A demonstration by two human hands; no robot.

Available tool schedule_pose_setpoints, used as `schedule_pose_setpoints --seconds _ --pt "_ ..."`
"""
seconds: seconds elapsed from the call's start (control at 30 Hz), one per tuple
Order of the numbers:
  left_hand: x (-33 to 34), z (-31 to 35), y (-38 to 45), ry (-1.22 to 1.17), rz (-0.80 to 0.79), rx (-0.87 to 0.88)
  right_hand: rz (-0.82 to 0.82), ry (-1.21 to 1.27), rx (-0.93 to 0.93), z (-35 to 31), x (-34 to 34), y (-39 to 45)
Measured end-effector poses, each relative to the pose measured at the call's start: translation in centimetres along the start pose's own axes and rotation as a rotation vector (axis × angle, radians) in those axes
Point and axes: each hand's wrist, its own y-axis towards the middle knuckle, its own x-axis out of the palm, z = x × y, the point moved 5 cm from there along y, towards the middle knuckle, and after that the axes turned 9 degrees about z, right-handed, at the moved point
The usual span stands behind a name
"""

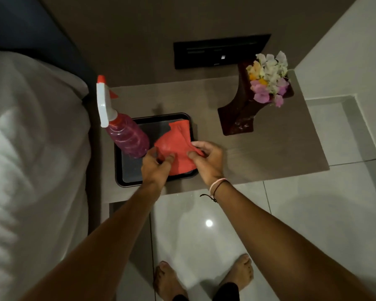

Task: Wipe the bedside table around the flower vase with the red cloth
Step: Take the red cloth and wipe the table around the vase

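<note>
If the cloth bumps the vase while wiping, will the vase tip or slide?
The vase looks tall, and its flowers sit high, so it may tip rather than slide. Its base seems wider, which probably helps. The table looks smooth, so a low push might slide it.

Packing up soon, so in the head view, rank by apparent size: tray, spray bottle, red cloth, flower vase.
1. tray
2. flower vase with its flowers
3. spray bottle, close to the vase, so unsure
4. red cloth, bunched in both hands

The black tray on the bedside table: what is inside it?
The black tray holds a pink spray bottle and the red cloth, gripped by the left hand and right hand. Whatever lies beneath the cloth is hidden.
</note>
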Motion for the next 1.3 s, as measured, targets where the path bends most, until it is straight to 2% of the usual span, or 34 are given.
schedule_pose_setpoints --seconds 0.1,0.2,0.27,0.37,0.43,0.53,0.6,0.73,0.87,0.93,1.1,1.3 --pt "0.8 0.8 -1.4 -0.105 -0.085 -0.048 -0.057 0.229 0.198 -0.1 -2.4 -0.8" --pt "1.6 2.0 -3.0 -0.049 -0.204 0.024 -0.213 0.463 0.472 0.5 -5.1 -1.9" --pt "2.6 3.3 -4.8 0.030 -0.314 0.133 -0.313 0.542 0.586 0.8 -7.2 -2.9" --pt "3.7 4.8 -7.7 0.337 -0.437 0.423 -0.302 0.636 0.680 1.5 -10.1 -4.3" --pt "3.6 6.4 -9.6 0.594 -0.347 0.694 -0.253 0.746 0.707 2.1 -12.2 -4.9" --pt "3.5 11.3 -12.0 0.843 -0.049 1.125 -0.153 0.929 0.746 2.8 -14.6 -5.4" --pt "5.4 14.9 -13.1 0.931 0.060 1.276 -0.110 0.970 0.754 3.0 -15.8 -5.4" --pt "11.9 19.5 -13.0 1.002 -0.004 1.386 -0.099 0.952 0.729 3.1 -17.3 -5.0" --pt "16.4 20.0 -10.9 1.149 -0.027 1.464 -0.093 0.931 0.705 3.7 -18.6 -4.4" --pt "17.3 19.5 -9.5 1.207 -0.050 1.488 -0.073 0.939 0.693 4.4 -19.1 -4.1" --pt "17.7 19.3 -7.9 1.181 -0.060 1.553 0.003 0.931 0.683 5.5 -19.2 -3.8" --pt "18.4 20.9 -5.9 1.217 -0.193 1.532 0.088 0.898 0.683 4.5 -17.3 -3.3"
